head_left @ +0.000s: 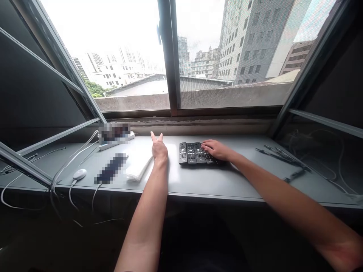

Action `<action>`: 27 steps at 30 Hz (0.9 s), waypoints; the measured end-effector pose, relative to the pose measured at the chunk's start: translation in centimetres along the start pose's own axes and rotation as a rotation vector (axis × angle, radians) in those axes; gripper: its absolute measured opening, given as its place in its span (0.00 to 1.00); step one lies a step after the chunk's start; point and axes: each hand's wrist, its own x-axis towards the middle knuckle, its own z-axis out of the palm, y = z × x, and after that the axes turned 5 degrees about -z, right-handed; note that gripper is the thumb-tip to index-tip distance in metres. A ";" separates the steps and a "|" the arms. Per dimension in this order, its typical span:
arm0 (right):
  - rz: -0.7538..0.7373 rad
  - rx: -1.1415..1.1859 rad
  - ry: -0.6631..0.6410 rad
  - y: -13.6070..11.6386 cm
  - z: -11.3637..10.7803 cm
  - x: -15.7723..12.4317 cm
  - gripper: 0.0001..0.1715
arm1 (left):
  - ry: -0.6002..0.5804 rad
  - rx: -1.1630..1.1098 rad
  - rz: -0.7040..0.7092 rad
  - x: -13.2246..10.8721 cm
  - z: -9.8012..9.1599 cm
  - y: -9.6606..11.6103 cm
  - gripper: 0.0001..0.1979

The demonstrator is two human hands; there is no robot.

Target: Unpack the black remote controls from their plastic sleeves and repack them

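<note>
Resting right fingers (208,146) — on black remotes (190,153)

Two long, slim arms come up from the bottom of the view, bare skin as far as they show. The left forearm (149,200) tapers to a narrow wrist and a left hand (159,150) with slender fingers. The right forearm (283,200) is just as lean, ending in a right hand (215,149) of the same build. Below them, any clothing is too dark to make out.
</note>
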 end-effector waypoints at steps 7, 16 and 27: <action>0.004 -0.003 -0.008 -0.3 -0.1 0.1 0.29 | -0.035 0.190 -0.031 -1.0 0.1 0.5 0.40; 0.018 -0.007 -0.017 -0.3 -0.3 0.0 0.29 | -0.268 0.211 -0.208 -0.4 1.0 0.1 0.45; 0.011 -0.009 -0.014 0.0 -0.1 0.0 0.29 | -0.084 0.091 0.166 -2.9 -2.5 2.1 0.37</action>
